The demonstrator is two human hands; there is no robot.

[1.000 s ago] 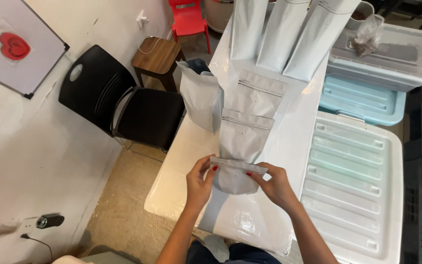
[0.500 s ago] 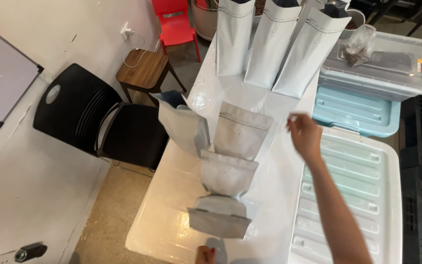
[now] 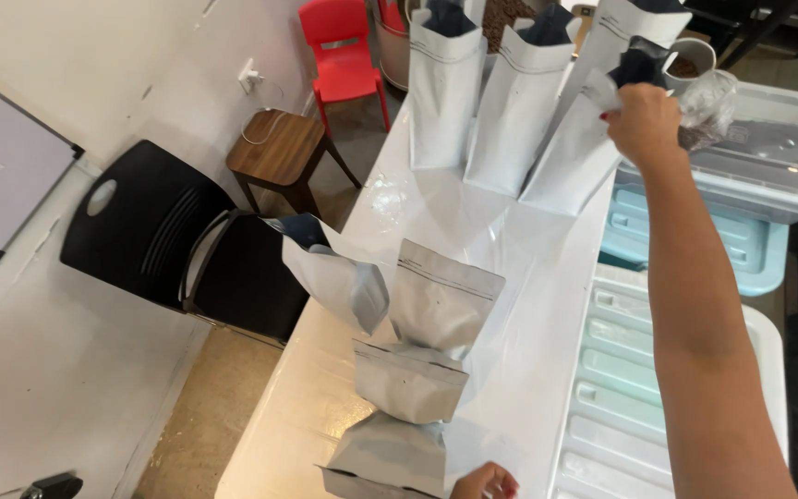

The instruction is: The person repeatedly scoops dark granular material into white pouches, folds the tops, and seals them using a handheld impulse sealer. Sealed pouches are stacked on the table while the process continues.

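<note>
Three open white pouches stand upright at the far end of the white table [image 3: 547, 305]. My right hand [image 3: 644, 120] reaches out to the rightmost pouch [image 3: 573, 152] and grips its top edge. Nearer me, three sealed silver pouches lie in a line: the far one [image 3: 445, 300], the middle one [image 3: 410, 379] and the near one [image 3: 390, 453]. An open pouch [image 3: 330, 273] lies tilted to their left. Only the curled fingers of my left hand [image 3: 484, 482] show at the bottom edge, right beside the near pouch.
White lidded plastic bins [image 3: 621, 407] and a pale blue bin [image 3: 741, 245] line the right side. A crumpled clear bag [image 3: 718, 97] and a metal cup [image 3: 692, 57] sit on the far bin. A black chair [image 3: 154, 231], a wooden stool [image 3: 279, 148] and a red chair [image 3: 344, 42] stand left.
Both hands let go of the near sealed pouch. My right arm stretched across the table to the rightmost standing pouch, while my left hand dropped to the frame's bottom edge.
</note>
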